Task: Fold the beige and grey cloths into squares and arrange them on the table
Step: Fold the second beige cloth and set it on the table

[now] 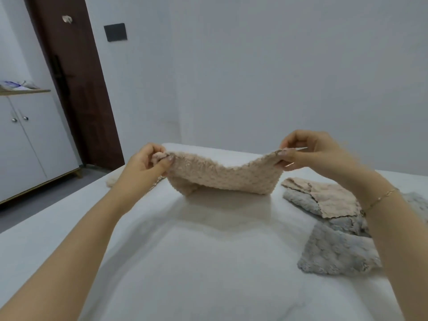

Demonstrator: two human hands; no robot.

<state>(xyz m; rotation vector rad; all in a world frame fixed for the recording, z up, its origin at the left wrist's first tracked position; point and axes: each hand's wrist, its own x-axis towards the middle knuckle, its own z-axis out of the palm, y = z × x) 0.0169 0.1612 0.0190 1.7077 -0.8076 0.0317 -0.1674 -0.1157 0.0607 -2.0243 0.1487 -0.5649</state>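
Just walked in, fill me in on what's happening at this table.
A person is folding cloths. The left hand and the right hand each pinch an upper corner of a beige cloth, holding it up so it sags in the middle while its lower edge touches the white table. To the right lies a loose pile not yet folded into squares: another beige cloth on top of grey cloths. A bracelet is on the right wrist.

A plain room in a home: bare white walls [254,66], a dark brown door [76,89], a white two-door cabinet [30,144] near the table's [185,262] left edge.
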